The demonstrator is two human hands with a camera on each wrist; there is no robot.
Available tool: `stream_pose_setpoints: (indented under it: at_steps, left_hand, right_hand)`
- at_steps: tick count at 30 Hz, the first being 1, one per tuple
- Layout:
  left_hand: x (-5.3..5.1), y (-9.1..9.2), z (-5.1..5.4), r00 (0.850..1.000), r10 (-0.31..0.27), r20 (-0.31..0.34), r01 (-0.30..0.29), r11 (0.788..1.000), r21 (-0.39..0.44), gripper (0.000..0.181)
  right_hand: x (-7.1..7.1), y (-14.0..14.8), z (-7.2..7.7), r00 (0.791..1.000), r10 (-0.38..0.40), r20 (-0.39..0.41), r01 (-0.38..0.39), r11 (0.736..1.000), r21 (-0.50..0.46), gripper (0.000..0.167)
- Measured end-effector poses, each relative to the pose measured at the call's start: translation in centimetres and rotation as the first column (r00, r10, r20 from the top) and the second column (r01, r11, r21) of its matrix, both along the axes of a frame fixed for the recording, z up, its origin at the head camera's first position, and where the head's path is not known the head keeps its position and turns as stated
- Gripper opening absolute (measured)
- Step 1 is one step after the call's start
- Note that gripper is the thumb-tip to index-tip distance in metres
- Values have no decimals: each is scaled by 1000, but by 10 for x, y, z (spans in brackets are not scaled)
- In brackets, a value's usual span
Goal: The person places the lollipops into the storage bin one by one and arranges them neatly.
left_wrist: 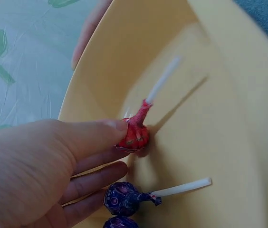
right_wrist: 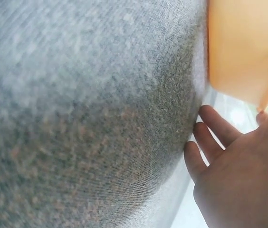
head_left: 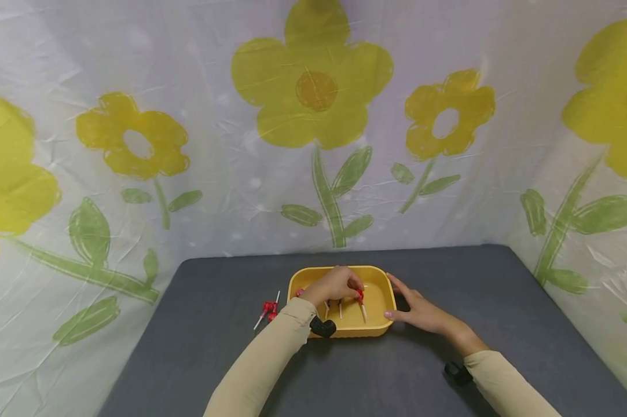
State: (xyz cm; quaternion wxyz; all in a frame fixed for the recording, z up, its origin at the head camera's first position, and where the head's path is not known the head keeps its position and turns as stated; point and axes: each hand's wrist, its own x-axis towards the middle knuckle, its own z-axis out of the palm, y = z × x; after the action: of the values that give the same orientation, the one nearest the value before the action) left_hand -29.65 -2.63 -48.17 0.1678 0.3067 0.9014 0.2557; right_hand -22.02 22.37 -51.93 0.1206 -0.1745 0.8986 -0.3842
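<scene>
My left hand point(head_left: 338, 284) reaches into a yellow plastic tray point(head_left: 360, 333) and pinches a red-wrapped lollipop point(left_wrist: 135, 137) by its head, between thumb and fingers. Its white stick points away from the palm. Beside those fingers, in the left wrist view, a purple-wrapped lollipop point(left_wrist: 122, 198) lies in the tray, with another purple head partly cut off below it. At the tray's right end is my right hand point(head_left: 420, 313), thumb and forefinger spread and touching the rim. The right wrist view shows its other fingers point(right_wrist: 215, 126) extended, holding nothing.
Red-wrapped lollipops point(head_left: 268, 307) lie on the dark grey table point(head_left: 214, 324), left of the tray. Part of another red wrapper point(head_left: 300, 292) shows inside the tray's left end. A flower-printed curtain point(head_left: 230, 208) hangs behind the table.
</scene>
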Motion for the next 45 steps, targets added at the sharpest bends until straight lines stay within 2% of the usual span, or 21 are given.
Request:
stream_pose_setpoints:
  at_steps: [6, 12, 23, 31, 35, 40, 45]
  left_hand:
    - [0, 0, -1, 999, -23, -35, 22, 999, -25, 15]
    - [-2, -1, -4, 999, 7, -34, -8, 999, -42, 14]
    - [-3, -7, -6, 999, -19, -30, 19, 1000, -16, 15]
    - [0, -8, 0, 999, -33, -27, 34, 999, 20, 14]
    - [2, -6, 1, 999, -15, -32, 16, 1000, 18, 15]
    - [2, -5, -2, 1000, 18, -16, -18, 1000, 10, 14]
    - [0, -6, -6, 1000, 8, -23, -8, 1000, -1, 13]
  right_hand:
    - [2, -1, 1, 999, -28, 15, 28, 1000, 9, 96]
    - [3, -3, -2, 998, -50, 28, 50, 999, 11, 94]
    - [5, -3, 1, 998, -50, 25, 49, 999, 4, 93]
    - [6, -2, 7, 998, -51, 22, 51, 999, 20, 96]
    - [6, -1, 6, 999, -39, 6, 39, 999, 13, 97]
    - [5, -1, 3, 999, -35, 7, 35, 999, 0, 97]
    - [5, -2, 1, 999, -41, 28, 41, 999, 6, 94]
